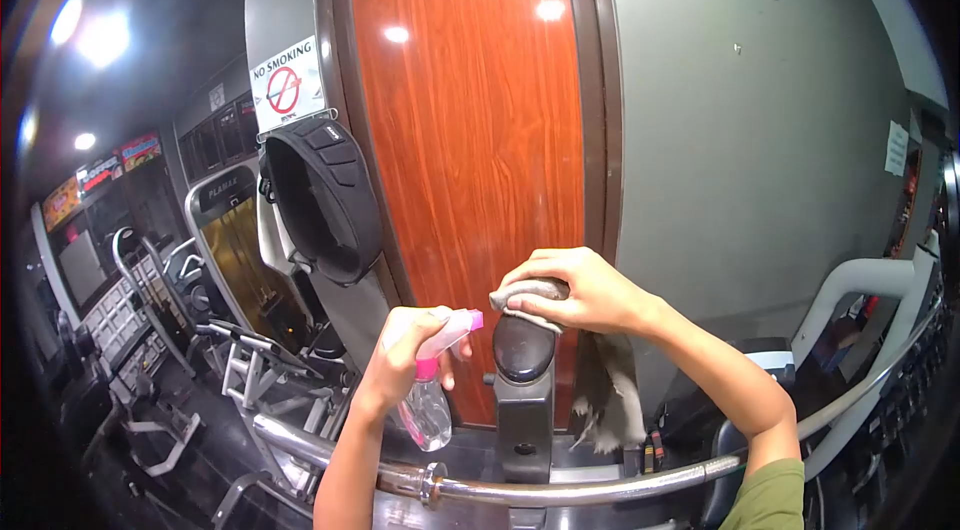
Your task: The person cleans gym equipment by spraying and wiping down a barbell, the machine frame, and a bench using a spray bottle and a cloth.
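My left hand (405,355) is wrapped round the neck of a clear spray bottle (428,417) with a pink and white trigger head. Its pink nozzle points right, toward the machine's post. My right hand (585,292) grips a folded grey cloth (535,292) and presses it on the top of a rounded, glossy black pad (523,350). That pad caps a dark upright post (525,420). Another ragged grey cloth (612,395) hangs below my right forearm; what it hangs from is hidden.
A chrome bar (590,492) curves across in front of me, below both arms. Behind the post stands a reddish wooden door (470,130). A black weight belt (325,200) hangs on the left under a no-smoking sign (286,88). Gym machines (225,220) fill the left side.
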Action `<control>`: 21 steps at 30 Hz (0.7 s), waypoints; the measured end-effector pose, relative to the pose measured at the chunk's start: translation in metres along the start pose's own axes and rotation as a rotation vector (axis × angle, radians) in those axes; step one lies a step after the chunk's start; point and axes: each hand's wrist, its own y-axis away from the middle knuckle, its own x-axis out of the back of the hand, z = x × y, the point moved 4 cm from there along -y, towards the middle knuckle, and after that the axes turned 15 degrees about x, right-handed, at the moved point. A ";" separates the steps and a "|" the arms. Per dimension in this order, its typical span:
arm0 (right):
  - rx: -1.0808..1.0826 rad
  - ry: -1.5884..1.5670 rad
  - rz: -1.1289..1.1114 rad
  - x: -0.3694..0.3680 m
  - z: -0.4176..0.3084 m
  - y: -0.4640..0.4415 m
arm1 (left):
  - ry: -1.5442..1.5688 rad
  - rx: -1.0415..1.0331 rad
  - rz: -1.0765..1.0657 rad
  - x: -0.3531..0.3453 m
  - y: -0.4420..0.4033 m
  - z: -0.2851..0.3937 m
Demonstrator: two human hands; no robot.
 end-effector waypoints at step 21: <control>0.071 -0.185 -0.087 0.008 -0.019 0.007 | 0.074 -0.055 0.005 -0.002 0.003 -0.005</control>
